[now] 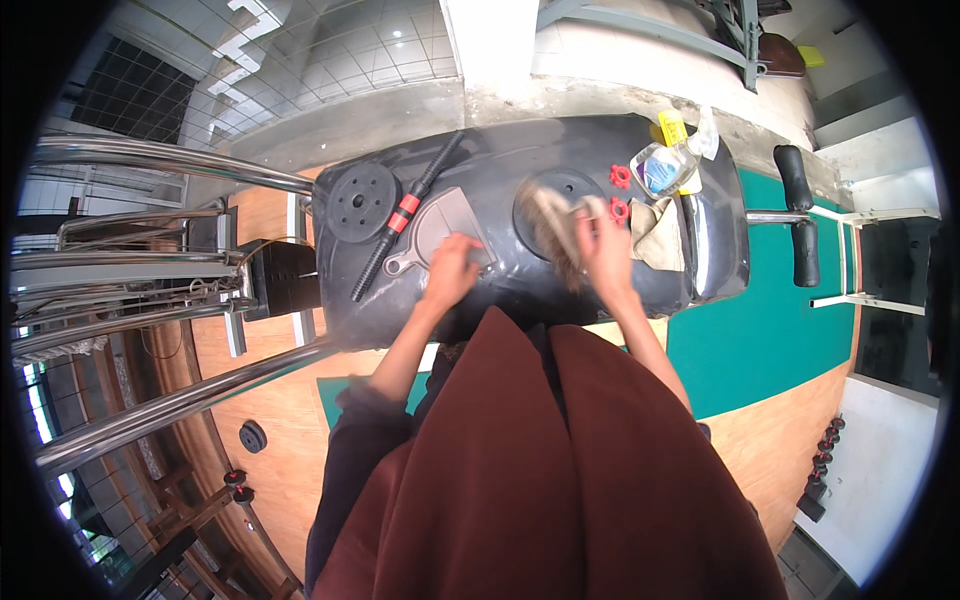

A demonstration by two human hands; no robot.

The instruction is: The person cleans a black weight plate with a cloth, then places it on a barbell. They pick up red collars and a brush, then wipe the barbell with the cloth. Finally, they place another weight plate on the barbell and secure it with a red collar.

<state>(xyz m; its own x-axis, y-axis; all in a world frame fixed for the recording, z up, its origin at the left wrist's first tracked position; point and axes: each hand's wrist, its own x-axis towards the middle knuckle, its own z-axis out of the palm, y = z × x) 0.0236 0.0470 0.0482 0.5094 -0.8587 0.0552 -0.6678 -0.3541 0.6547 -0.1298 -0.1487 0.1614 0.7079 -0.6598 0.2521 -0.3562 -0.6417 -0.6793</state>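
- My feed shows a wood-toned floor (280,385), with green matting (765,330) spread right of the bench and a patch at its lower left.
- I make out a glossy black padded bench (490,155) at the middle, bending with my fisheye.
- Ahead, I see 1 bright white pillar (490,45) above a grey concrete ledge (395,102), beside a grid-patterned panel (285,85).
- On my left, 2 thick chrome bars (180,405) run toward the bench.
- On my right, a stand carries 2 black padded rollers (793,180), near a white wall (870,465).
- Light glares through openings (38,395) at far left.
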